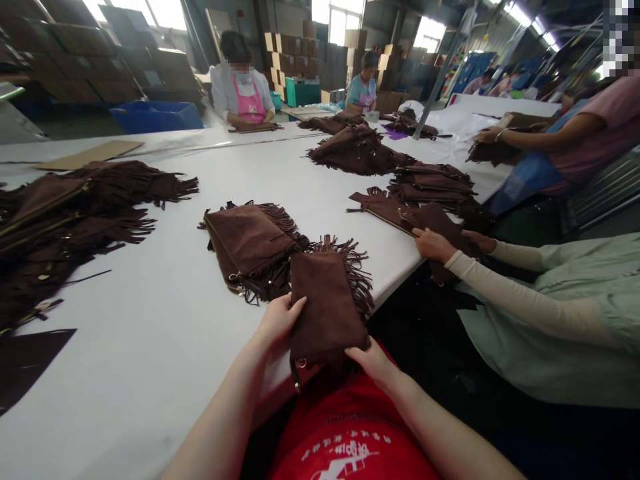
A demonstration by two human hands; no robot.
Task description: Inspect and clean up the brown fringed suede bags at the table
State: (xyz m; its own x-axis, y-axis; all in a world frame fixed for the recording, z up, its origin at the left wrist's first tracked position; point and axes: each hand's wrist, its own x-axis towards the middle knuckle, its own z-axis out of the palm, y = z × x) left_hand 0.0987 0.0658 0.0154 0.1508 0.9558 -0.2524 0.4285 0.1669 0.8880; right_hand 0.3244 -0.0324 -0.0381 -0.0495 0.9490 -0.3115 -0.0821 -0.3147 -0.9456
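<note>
Nearest, just below your fingers, is a red garment [350, 427] with white print. Your right fingers [356, 354] pinch the near right corner of a fringed brown pouch [323, 303]; your left fingers [299, 307] grip its left edge, thumb on top, so it sits between them. Just beyond them, more fringed pouches [250, 237] lie on the bench [200, 347]. Well past your fingers is a person in a pink apron [251, 105].

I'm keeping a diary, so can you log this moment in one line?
Left hand: holds fringed bag | Right hand: holds its lower corner | Nearby: another bag on table
</note>
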